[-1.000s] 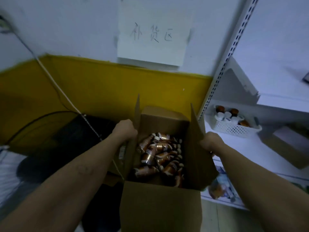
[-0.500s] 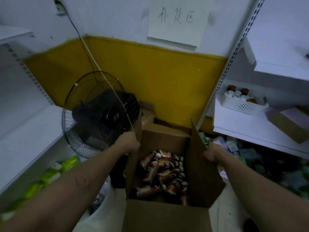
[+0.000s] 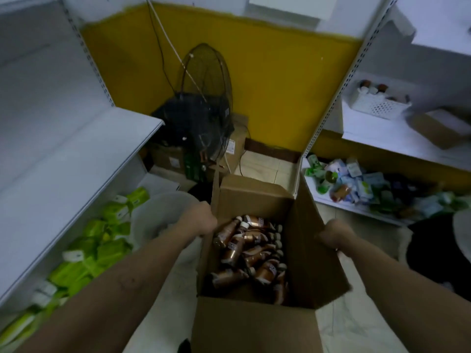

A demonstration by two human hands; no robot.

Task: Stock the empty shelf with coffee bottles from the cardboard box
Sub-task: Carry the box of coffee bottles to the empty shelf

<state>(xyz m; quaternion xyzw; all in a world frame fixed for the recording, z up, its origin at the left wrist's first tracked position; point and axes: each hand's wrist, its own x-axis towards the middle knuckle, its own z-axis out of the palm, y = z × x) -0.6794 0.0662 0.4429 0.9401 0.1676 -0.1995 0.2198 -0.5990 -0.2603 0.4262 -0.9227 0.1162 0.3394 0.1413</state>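
cardboard box point(image 3: 254, 324) open, near centre, held between both hands | left hand point(image 3: 197, 220) fingers curled over its left wall | right hand point(image 3: 336, 235) fingers curled round right flap | coffee bottles point(image 3: 252, 250) heaped lying inside box | white shelf point(image 3: 76, 149) left | fan point(image 3: 204, 103) far behind box

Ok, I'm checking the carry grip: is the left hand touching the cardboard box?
Touching. The head view shows the left hand curled over the left flap edge of the cardboard box, no gap between them.
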